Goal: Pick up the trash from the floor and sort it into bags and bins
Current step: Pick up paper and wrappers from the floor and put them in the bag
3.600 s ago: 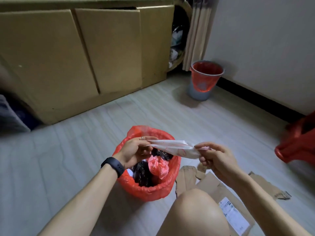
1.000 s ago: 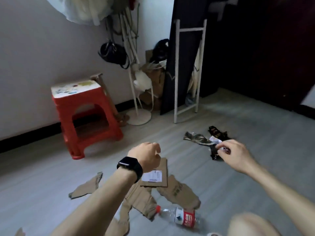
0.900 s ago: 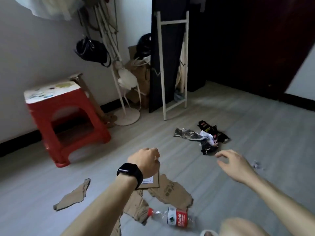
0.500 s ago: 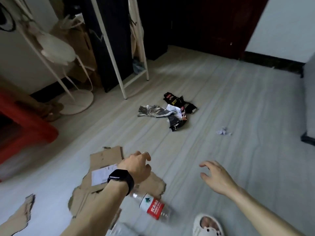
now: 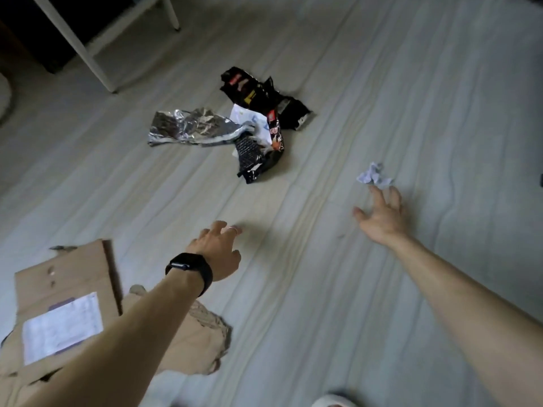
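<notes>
Head view: reaching with the right hand point(image 5: 382, 218), fingers spread and empty, toward the crumpled paper point(image 5: 373, 175) at two o'clock on the floor point(image 5: 440, 83); fingertips just beside it, contact unclear. Hovering with the left hand point(image 5: 217, 251) near centre, fingers loosely spread, holding nothing. Probably a pickup just starting. Next: pinch the paper gently, lift. Snack wrappers point(image 5: 258, 124) at twelve, torn cardboard point(image 5: 73, 304) at eight, not yet gathered.

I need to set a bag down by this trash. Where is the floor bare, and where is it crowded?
Bare: the floor between the left hand and right hand, and the wide stretch right of the crumpled paper. Crowded: the wrapper pile up the middle and the torn cardboard at lower left.
</notes>
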{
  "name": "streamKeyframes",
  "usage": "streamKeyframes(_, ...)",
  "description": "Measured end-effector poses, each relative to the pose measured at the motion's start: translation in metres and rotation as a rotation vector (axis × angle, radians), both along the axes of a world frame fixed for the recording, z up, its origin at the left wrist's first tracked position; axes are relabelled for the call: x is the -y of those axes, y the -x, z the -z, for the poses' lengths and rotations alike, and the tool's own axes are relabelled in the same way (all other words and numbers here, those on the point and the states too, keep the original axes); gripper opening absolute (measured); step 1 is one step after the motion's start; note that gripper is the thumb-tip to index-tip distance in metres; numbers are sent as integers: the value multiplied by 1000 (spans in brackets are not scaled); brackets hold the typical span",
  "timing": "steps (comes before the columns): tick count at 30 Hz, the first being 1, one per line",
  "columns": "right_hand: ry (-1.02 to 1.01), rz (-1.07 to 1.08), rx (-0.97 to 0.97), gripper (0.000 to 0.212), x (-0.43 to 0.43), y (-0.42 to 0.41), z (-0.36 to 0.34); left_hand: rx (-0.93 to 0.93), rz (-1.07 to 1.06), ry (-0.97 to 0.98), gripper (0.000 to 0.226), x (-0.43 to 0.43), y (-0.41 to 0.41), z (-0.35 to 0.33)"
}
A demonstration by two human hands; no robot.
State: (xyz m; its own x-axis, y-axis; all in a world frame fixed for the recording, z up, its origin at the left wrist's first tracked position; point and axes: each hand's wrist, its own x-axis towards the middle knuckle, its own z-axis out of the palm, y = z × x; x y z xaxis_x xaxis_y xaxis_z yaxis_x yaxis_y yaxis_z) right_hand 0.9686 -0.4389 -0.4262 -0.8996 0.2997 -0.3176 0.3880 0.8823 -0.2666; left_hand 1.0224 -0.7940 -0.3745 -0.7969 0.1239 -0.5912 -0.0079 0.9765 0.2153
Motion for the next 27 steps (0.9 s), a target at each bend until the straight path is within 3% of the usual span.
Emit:
streamKeyframes(7,-6,-135,-158,74,-22,52,20,-58,94,46,51,-28,25,33)
streamKeyframes(10,-4,-253,-339,57,1,16,32,-323,-21,-4,43,-39,56,24)
streamKeyframes(13,116,-446,-413,61,44,-33,34,-534,-42,-28,51,-47,101,16)
streamKeyframes(15,120,-543,-407,60,59,-69,34,-498,16,-1,68,-49,127,16)
streamKeyframes(18,133,-499,-462,38,62,-105,41,-355,115,37,81,-44,157,23)
streamKeyframes(20,149,-477,-468,30,62,-107,45,-237,151,72,73,-41,160,28)
streamKeyframes(23,163,-512,-417,12,68,-93,42,-209,116,126,42,-38,135,33)
streamKeyframes(27,434,-263,-305,9,80,-64,24,-225,59,126,38,-13,71,48)
